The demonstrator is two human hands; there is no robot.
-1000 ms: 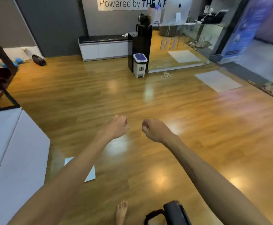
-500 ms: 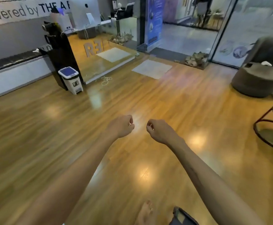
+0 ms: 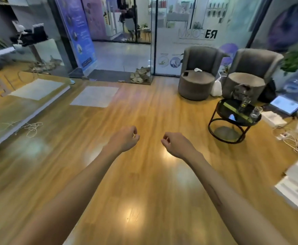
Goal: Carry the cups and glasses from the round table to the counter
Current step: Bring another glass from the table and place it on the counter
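Observation:
A round black glass table [image 3: 223, 113] on a ring frame stands on the wood floor at the right. On it are a tall clear glass [image 3: 244, 103] and a shorter clear glass [image 3: 256, 112] near its right rim. A dark phone [image 3: 232, 117] lies on the tabletop. My left hand [image 3: 125, 139] and my right hand [image 3: 175, 145] are held out in front of me over the floor, left of the table and well short of it. Both have their fingers curled in and hold nothing.
Two grey armchairs [image 3: 197, 75] [image 3: 249, 76] stand behind the table. White boxes [image 3: 295, 188] and cables [image 3: 291, 140] lie on the floor at the right. The mirrored counter front [image 3: 26, 110] is at the left, with a loose cord [image 3: 32, 127] before it.
The view has swung right: the bin and black stand have left the frame, and the armchairs and round table with glasses have come in. Both hands stay curled in front of me.

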